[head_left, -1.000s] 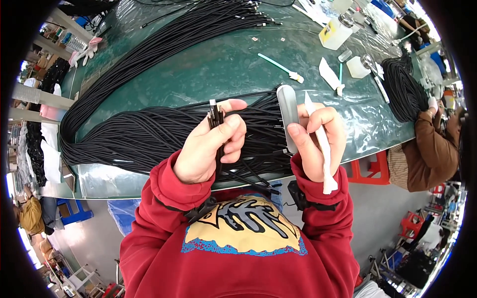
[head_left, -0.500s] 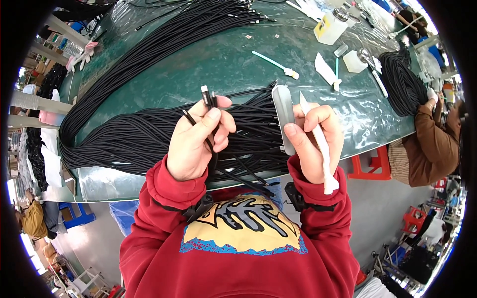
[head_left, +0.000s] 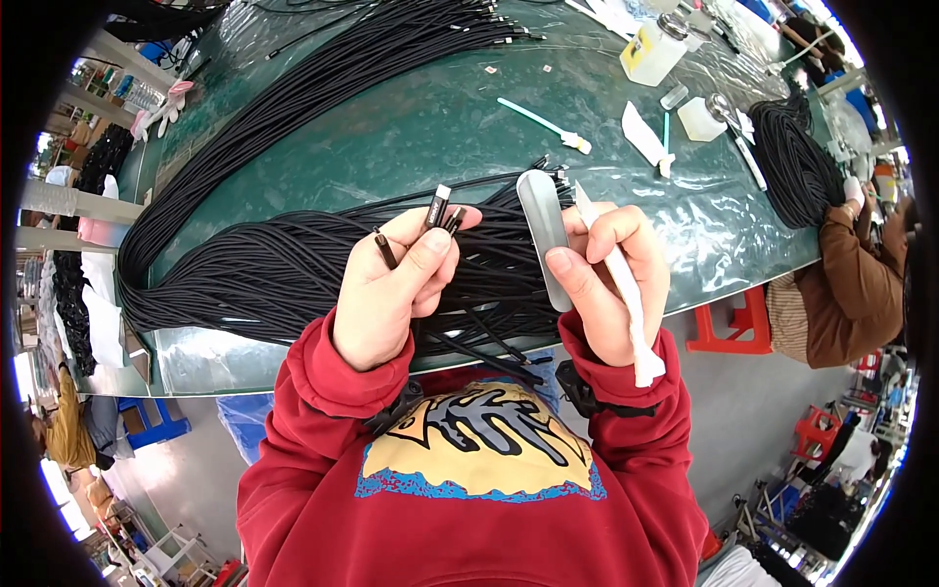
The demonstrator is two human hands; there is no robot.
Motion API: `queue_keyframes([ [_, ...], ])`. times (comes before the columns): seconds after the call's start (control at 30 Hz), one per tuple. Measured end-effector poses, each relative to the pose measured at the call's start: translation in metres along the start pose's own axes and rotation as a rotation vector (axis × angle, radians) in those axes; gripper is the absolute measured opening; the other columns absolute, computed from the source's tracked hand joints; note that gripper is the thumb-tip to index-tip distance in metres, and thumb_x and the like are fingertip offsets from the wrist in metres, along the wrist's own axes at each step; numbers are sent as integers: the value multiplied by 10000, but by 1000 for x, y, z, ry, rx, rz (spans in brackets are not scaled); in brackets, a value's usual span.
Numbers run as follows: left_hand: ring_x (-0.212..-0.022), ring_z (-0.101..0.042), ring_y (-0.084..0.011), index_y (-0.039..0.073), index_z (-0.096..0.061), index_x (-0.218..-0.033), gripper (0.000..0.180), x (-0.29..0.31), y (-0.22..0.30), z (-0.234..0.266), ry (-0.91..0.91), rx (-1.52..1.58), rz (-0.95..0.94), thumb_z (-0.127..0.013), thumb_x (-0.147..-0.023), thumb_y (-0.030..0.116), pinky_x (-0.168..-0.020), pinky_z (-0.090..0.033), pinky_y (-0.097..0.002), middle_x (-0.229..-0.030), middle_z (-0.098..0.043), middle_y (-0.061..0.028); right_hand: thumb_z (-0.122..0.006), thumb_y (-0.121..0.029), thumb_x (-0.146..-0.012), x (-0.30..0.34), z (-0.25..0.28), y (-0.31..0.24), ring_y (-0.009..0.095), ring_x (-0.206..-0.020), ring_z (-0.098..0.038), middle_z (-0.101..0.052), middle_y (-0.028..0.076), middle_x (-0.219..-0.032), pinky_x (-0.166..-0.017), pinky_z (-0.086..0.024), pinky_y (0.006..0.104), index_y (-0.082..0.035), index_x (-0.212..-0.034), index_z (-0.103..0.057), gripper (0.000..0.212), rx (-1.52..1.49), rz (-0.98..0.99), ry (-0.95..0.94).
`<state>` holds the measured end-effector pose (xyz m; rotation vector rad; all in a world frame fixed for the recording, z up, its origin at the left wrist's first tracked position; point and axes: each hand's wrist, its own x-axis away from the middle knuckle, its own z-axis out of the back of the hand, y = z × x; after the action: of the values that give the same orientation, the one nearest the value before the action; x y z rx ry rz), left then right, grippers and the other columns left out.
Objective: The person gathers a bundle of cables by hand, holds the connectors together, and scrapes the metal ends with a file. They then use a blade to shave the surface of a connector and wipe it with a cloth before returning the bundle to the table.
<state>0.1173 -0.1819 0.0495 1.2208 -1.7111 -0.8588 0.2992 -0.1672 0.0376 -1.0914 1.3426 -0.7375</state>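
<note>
My left hand pinches a few black cable ends between thumb and fingers, their plug tips pointing up; one tip is pale. My right hand grips a long white stick-like tool that runs down past the wrist, and its thumb presses a flat grey oval piece. Both hands hover over a thick bundle of black cables lying on the green table. Red sleeves cover both forearms.
A second long bundle of black cables crosses the table's far left. A white swab, small white bottles and bits lie at the far right. Another person in a brown sleeve holds a coiled cable bundle at the right.
My left hand has shifted its fingers, spreading the cable ends apart so one plug sticks out to the left. The right hand has stayed in place.
</note>
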Motion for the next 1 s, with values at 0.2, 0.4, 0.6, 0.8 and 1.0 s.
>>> queue_keyframes([
  [0.2, -419, -271, -9, -4, -511, -975, 193, 4, 1, 1, 8, -19, -60, -461, -847, 131, -369, -204, -161, -575, -461, 4, -593, 58, -708, -1, -8, 1, 64, -688, -455, -521, 60, -860, -606, -382, 196, -58, -744, -421, 211, -31, -34, -13],
  [0.4, -426, -273, -10, -6, -533, -912, 162, 5, -2, 8, -50, -3, 10, -489, -833, 128, -373, -196, -165, -534, -409, 32, -602, 52, -702, -2, -18, 2, 90, -702, -474, -522, 58, -836, -636, -401, 214, -57, -734, -423, 213, -17, -50, -22],
  [0.6, -434, -287, -16, -17, -546, -863, 149, 7, 1, 10, -105, 40, 80, -496, -828, 120, -385, -206, -171, -524, -395, 47, -611, 55, -684, -2, -27, 2, 100, -688, -480, -521, 63, -790, -628, -405, 213, -52, -728, -422, 221, 9, -47, -44],
  [0.8, -448, -296, -18, -21, -552, -827, 138, 10, 1, 3, -59, -114, -20, -510, -814, 109, -398, -208, -170, -533, -404, 47, -565, 77, -710, -11, -30, -3, 70, -677, -464, -529, 73, -842, -601, -382, 193, -56, -729, -401, 212, 270, 30, -157],
  [1.0, -472, -324, -19, -20, -566, -820, 131, 10, -3, 1, -73, -133, -15, -509, -813, 97, -416, -237, -167, -554, -442, 39, -561, 78, -713, -30, -38, 2, 64, -676, -462, -533, 69, -846, -597, -382, 186, -51, -737, -407, 202, 181, -41, -86],
])
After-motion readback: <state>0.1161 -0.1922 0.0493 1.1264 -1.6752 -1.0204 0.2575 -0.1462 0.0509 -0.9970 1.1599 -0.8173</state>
